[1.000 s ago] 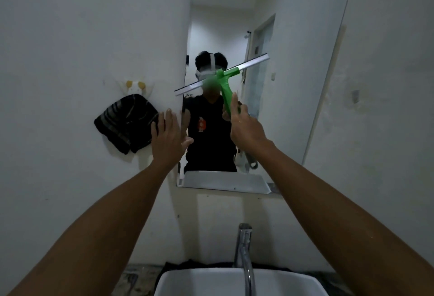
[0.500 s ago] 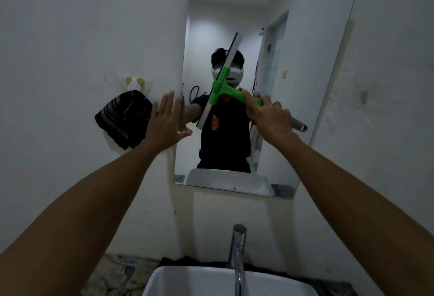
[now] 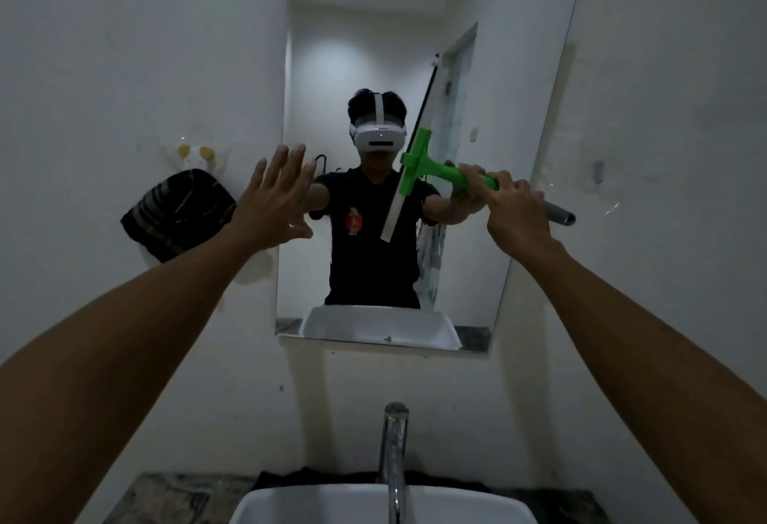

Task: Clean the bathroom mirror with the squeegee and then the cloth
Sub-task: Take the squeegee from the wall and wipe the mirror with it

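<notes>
The right hand [image 3: 514,216] is gripping the squeegee [image 3: 419,174] by its green plastic handle at centre right of the frame, fingers curled round the shaft, with a grey end of the handle sticking out past the hand. It is looking like a light, rigid tool: a T-shaped green head carrying a long thin blade that is standing nearly upright, tilted a little, in front of the mirror [image 3: 519,108] (whether the blade is touching the glass I cannot tell). The handle seems the right place to hold it, close enough to the head to be pressing the soft blade edge evenly. The mirror is a tall frameless pane, hard, smooth and likely fragile, so steady pressure is probably wiser than force. The left hand [image 3: 276,199] is hovering open at the mirror's left edge, fingers spread, holding nothing. The cloth [image 3: 178,212], dark, striped and soft, is hanging bunched on the wall at middle left.
</notes>
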